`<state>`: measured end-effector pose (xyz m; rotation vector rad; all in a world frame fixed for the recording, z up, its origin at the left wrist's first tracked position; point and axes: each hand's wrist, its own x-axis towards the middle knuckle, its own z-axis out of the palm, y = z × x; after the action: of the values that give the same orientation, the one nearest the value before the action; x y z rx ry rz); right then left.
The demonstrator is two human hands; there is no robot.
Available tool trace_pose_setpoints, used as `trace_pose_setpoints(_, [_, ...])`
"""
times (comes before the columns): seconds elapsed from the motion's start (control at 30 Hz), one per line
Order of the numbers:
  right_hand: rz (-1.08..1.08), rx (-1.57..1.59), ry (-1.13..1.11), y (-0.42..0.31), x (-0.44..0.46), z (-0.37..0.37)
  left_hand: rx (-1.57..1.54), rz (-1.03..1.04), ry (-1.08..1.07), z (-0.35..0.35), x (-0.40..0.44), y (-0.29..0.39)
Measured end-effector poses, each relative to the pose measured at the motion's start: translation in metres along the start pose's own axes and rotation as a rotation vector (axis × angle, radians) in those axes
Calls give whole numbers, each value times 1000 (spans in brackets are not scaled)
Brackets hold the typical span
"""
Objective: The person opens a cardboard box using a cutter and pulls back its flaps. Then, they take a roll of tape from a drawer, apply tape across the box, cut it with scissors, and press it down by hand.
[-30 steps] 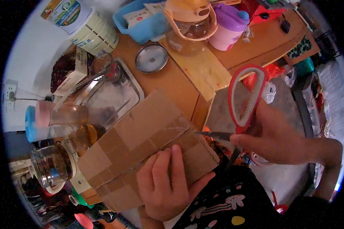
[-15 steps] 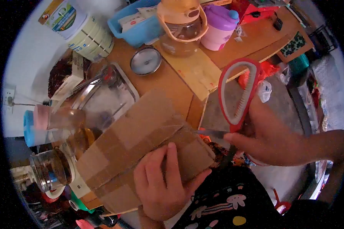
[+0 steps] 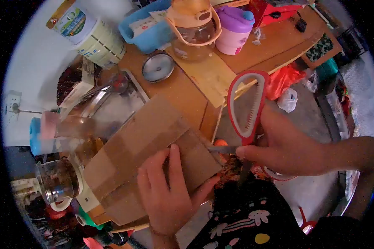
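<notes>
Left fingers: mine lie spread, unclenched, on the cardboard box.
Right fingers: I grip the scissors, handle loop above.
Bench: beyond my fingers.

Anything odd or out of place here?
Yes, the scissors: they are spread open, and the right hand grips them near the blades, leaving a red loop standing free, with one blade at the edge of the cardboard box. Scissors are normally held through the loops.

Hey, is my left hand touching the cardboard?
Touching. The head view shows your left hand lying over the cardboard, its fingers against the surface.
</notes>
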<state>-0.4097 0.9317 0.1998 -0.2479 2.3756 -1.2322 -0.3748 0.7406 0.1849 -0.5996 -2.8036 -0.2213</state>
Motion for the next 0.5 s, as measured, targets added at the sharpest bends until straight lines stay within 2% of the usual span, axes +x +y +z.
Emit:
trace_pose_setpoints(0.03, [70,67,-14,0,0,0,-25,0,-1,-1,0,0])
trace_pose_setpoints(0.13, [-8,175,1,-1,5,-2,-71,-4,0,-1,0,0])
trace_pose_setpoints(0.27, [-80,34,35,3,3,-3,-102,-39,-9,-2,1,3])
trace_pose_setpoints(0.33, [-385,-137,128,7,1,-2,-110,-54,-7,-4,2,4])
trace_pose_setpoints(0.37, [-396,-133,122,9,1,-1,-123,-71,-11,-5,2,6])
trace_pose_setpoints(0.43, [-212,153,62,10,2,0,-136,-126,-7,-5,2,7])
trace_pose_setpoints(0.5, [-160,240,-8,18,4,1,-137,-192,-3,-6,4,9])
